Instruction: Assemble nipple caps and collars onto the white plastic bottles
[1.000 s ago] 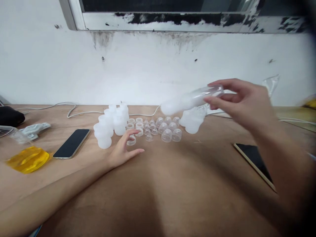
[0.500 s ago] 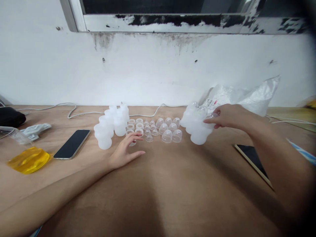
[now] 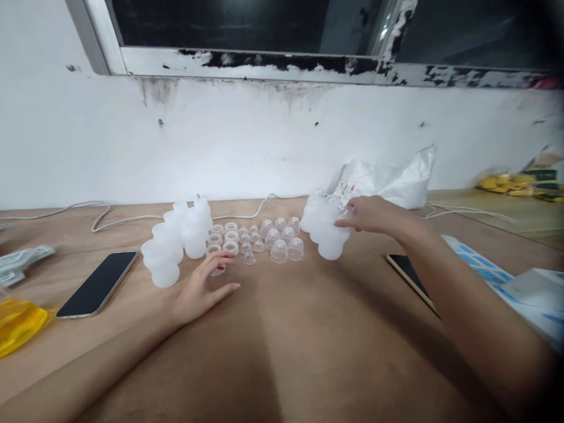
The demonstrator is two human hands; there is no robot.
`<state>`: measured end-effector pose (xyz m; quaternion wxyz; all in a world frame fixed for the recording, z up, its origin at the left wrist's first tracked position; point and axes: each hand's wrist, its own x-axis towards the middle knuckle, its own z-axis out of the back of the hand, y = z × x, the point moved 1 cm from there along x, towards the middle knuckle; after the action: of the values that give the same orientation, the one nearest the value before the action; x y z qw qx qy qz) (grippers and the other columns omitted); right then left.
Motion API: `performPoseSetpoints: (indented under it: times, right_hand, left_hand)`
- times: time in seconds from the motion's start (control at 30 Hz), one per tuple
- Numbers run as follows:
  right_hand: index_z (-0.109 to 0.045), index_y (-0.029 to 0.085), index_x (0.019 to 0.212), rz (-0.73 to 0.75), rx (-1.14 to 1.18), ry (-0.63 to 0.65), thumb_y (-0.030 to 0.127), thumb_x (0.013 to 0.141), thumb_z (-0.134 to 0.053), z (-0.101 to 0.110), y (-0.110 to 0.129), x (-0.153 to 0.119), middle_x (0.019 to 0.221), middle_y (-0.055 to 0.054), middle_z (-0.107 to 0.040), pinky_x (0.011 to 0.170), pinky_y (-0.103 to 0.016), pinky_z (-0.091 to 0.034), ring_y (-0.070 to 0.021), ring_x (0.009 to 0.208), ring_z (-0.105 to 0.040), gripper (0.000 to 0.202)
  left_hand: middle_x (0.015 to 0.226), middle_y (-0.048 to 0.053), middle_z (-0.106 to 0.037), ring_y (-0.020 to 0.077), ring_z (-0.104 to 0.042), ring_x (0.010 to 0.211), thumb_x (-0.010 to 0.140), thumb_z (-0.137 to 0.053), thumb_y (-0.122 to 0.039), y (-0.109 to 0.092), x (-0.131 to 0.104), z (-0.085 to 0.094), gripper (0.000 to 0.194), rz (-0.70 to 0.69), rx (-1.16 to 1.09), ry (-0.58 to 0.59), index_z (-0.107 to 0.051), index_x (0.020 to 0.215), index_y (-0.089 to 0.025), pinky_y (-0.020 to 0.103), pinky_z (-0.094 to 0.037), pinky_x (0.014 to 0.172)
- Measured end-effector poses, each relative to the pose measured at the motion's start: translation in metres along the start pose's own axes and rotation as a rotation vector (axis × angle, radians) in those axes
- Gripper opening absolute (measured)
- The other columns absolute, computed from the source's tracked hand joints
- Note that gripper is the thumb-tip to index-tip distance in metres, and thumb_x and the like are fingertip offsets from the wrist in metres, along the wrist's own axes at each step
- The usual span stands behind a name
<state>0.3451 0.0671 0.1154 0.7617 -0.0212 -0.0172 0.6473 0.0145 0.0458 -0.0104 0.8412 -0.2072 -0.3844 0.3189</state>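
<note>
While the left hand (image 3: pixel 199 294) curves half-open by rings (image 3: pixel 215 241), the right (image 3: pixel 373 216) grips a bottle (image 3: pixel 332 242).

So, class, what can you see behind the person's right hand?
Behind the right hand is a crumpled white bag. The hand and the white bottles cover its lower left; the contents cannot be made out.

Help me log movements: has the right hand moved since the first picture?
Yes: judged against the window frame, the right hand has moved down, to the white containers on the right.
</note>
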Motion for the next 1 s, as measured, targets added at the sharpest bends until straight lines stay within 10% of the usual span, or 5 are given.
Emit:
performPoseSetpoints:
  times: [0.5, 0.63, 0.8, 1.0]
  right_hand:
    - [-0.052, 0.014, 0.085, -0.042, -0.038, -0.053, 0.047, 0.070, -0.049, -0.004, -0.001, 0.000, 0.086, -0.012, -0.060, 0.059, -0.032, -0.041, -0.0266, 0.079, -0.057, 0.036]
    - [-0.046, 0.011, 0.110, -0.051, -0.023, -0.252, 0.051, 0.072, -0.048, 0.002, 0.011, -0.015, 0.105, -0.019, -0.054, 0.068, -0.042, -0.044, -0.0345, 0.094, -0.053, 0.055]
    - [-0.026, 0.010, 0.132, 0.515, 0.246, -0.587, 0.052, 0.079, -0.042, -0.016, 0.059, -0.039, 0.133, -0.016, -0.036, 0.101, -0.041, -0.029, -0.0265, 0.123, -0.032, 0.069]
    - [-0.014, 0.011, 0.138, 0.889, 0.268, -0.110, 0.054, 0.084, -0.028, -0.095, 0.111, -0.064, 0.144, -0.010, -0.014, 0.106, -0.042, -0.020, -0.0237, 0.132, -0.010, 0.070]
  left_hand:
    - [0.116, 0.009, -0.049, 0.0213, -0.047, 0.108, 0.077, -0.057, -0.028, -0.007, 0.000, 0.001, 0.025, 0.008, 0.014, 0.029, -0.049, 0.100, -0.020, 0.037, -0.044, 0.086]
    - [0.118, 0.010, -0.048, 0.0213, -0.044, 0.112, 0.080, -0.053, -0.029, -0.009, -0.002, 0.000, 0.028, -0.028, 0.088, 0.057, -0.048, 0.106, -0.020, 0.039, -0.040, 0.092]
    - [0.139, 0.013, -0.028, 0.0232, -0.025, 0.129, 0.083, -0.046, -0.034, -0.016, -0.007, -0.001, 0.055, -0.170, 0.276, 0.303, -0.025, 0.131, -0.017, 0.042, -0.025, 0.105]
    - [0.144, 0.015, -0.006, 0.0257, -0.010, 0.132, 0.083, -0.044, -0.043, -0.012, -0.009, 0.007, 0.074, -0.199, 0.345, 0.571, -0.006, 0.138, -0.012, 0.043, -0.018, 0.107]
